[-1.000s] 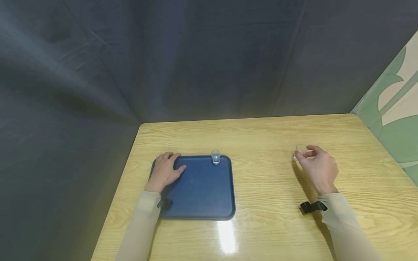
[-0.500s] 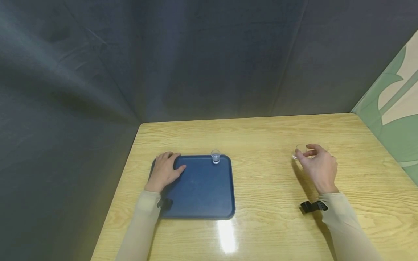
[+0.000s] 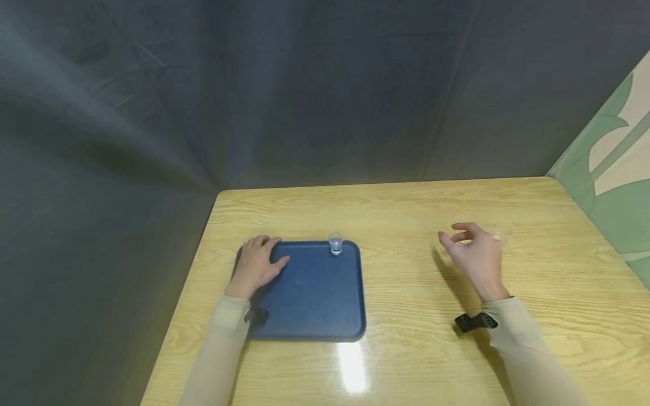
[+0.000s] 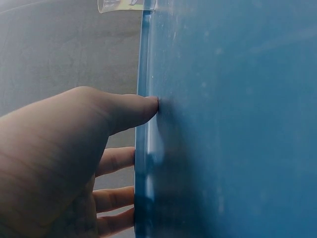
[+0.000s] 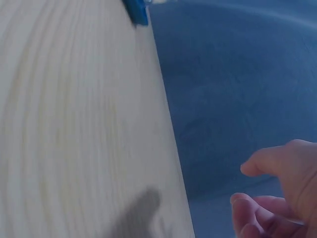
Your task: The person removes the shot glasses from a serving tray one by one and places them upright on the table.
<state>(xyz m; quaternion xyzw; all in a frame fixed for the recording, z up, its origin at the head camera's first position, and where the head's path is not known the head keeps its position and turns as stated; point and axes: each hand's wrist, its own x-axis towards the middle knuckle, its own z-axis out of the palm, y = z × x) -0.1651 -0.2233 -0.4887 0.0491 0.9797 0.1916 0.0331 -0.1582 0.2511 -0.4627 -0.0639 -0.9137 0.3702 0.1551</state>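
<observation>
My left hand (image 3: 255, 267) rests across the far left corner of a dark blue tray (image 3: 311, 299), fingers loosely spread. In the left wrist view, the thumb (image 4: 131, 110) reaches over the tray's rim and the other fingertips meet its outer side. A small clear shot glass (image 3: 336, 244) stands upright at the tray's far right corner. My right hand (image 3: 476, 256) hovers over the table to the right, thumb and fingers loosely curved with nothing between them. Just behind its knuckles, another clear shot glass (image 3: 500, 232) is partly hidden by the hand.
The light wooden table (image 3: 406, 316) carries the tray on its left half. A dark curtain (image 3: 355, 101) hangs along the back and left edges. A green and cream leaf-patterned cloth (image 3: 619, 169) borders the right side.
My right hand has let go of the shot glass and shifted left, leaving the glass to its right. My left hand and the tray have stayed put.
</observation>
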